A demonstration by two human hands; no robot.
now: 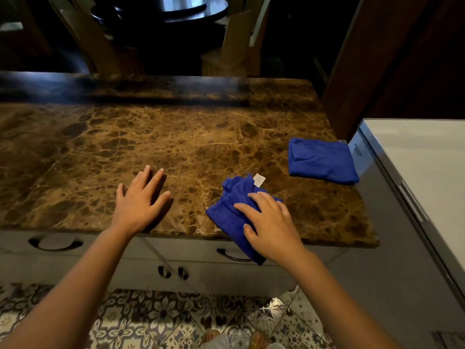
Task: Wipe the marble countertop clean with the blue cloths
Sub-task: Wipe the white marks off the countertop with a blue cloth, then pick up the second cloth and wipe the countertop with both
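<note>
The brown marble countertop (156, 144) fills the middle of the head view. A crumpled blue cloth (227, 210) with a white tag lies at its front edge and partly hangs over it. My right hand (270, 222) rests on that cloth, fingers spread across it. My left hand (141, 200) lies flat on the bare marble to the left, fingers apart, holding nothing. A second blue cloth (322, 159), folded, sits at the counter's right side, apart from both hands.
A grey-white appliance (412, 159) stands against the counter's right end. Grey drawers with dark handles (55, 241) are below the front edge. Wooden chairs (234, 41) and a dark round table stand beyond the far edge. Patterned tiles cover the floor.
</note>
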